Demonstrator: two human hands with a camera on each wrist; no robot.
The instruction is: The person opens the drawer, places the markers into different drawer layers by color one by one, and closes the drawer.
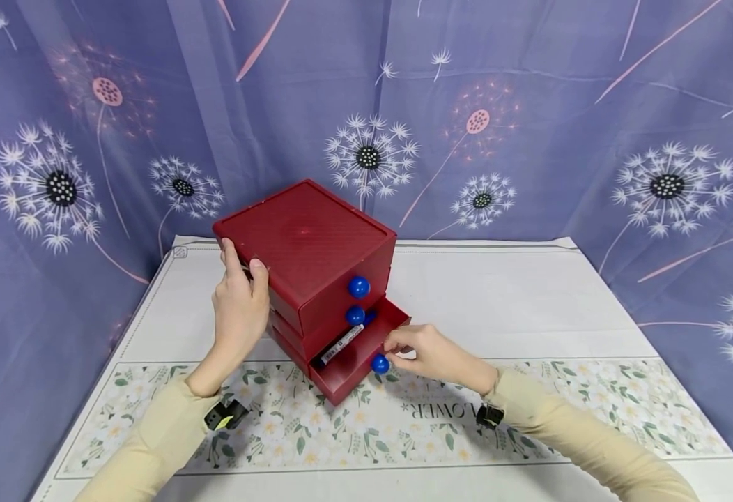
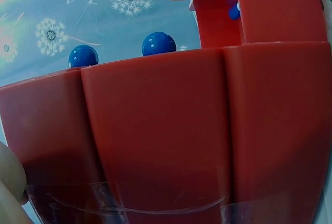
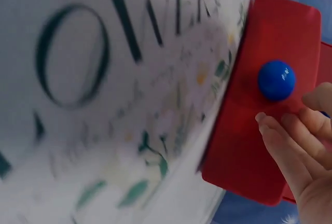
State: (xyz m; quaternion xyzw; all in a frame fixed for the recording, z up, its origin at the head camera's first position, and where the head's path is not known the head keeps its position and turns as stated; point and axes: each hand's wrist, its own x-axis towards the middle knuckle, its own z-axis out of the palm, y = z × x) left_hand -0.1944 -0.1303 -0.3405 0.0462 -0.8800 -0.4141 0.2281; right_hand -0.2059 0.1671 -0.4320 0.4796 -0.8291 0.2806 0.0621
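A red cabinet (image 1: pixel 304 237) with stacked drawers and blue ball knobs stands turned at an angle. Its bottom drawer (image 1: pixel 373 352) is pulled out. Inside lies a marker (image 1: pixel 344 343) with a white label, and a small blue item (image 1: pixel 370 317) shows behind it. My left hand (image 1: pixel 241 303) rests against the cabinet's left side near the top edge, fingers extended. With curled fingers, my right hand (image 1: pixel 426 352) holds the bottom drawer's front edge beside its blue knob (image 3: pixel 276 80). The upper two knobs (image 2: pixel 158 44) sit on drawers that are pushed in.
A white tablecloth (image 1: pixel 498 293) with a flowered band and printed lettering covers the table. Behind it hangs a purple curtain (image 1: pixel 529 63) patterned with dandelions. Dark wrist devices (image 1: pixel 489 416) are strapped over both beige sleeves.
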